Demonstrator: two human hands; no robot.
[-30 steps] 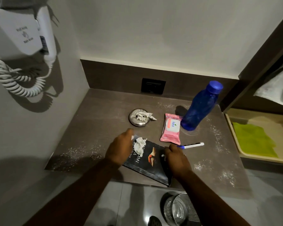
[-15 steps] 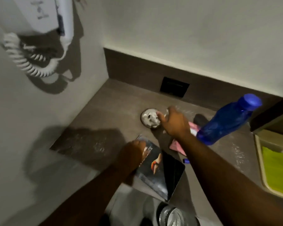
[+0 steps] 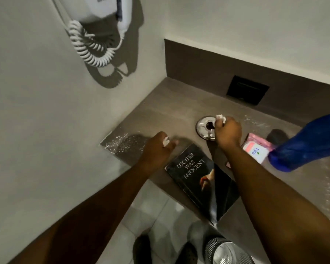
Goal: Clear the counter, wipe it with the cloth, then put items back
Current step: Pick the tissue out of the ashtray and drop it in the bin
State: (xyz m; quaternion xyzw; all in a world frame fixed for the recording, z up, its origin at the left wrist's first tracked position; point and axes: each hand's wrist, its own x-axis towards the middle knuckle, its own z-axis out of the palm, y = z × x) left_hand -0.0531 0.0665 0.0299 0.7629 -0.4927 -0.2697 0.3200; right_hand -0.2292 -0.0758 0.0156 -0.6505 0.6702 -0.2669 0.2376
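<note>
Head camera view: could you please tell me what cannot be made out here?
- Blue bottle: blurred, its top cut off by the right edge.
- Pink wipes pack: partly hidden by the bottle and right forearm.
- Metal dish: its right side covered by the right hand, shut on tissue.
- Left hand: only a scrap of tissue shows.
- Bin: cut off at the bottom edge.

The counter (image 3: 160,103) is a dull grey-brown with a scatter of white specks near its left edge, and the book (image 3: 191,172) on it has a black cover with pale lettering and a small flesh-and-red picture. A round metal dish (image 3: 203,128) shines silver with a dark centre, the wipes packet (image 3: 255,149) is pink with a white label and green leaf mark, and the bottle (image 3: 309,143) is deep translucent blue. The scraps of tissue (image 3: 221,117) are white, as are the wall-mounted dryer (image 3: 103,8) and its coiled cord, while the wall socket (image 3: 247,92) is black and the bin (image 3: 227,250) below shows a silver ribbed pattern.
</note>
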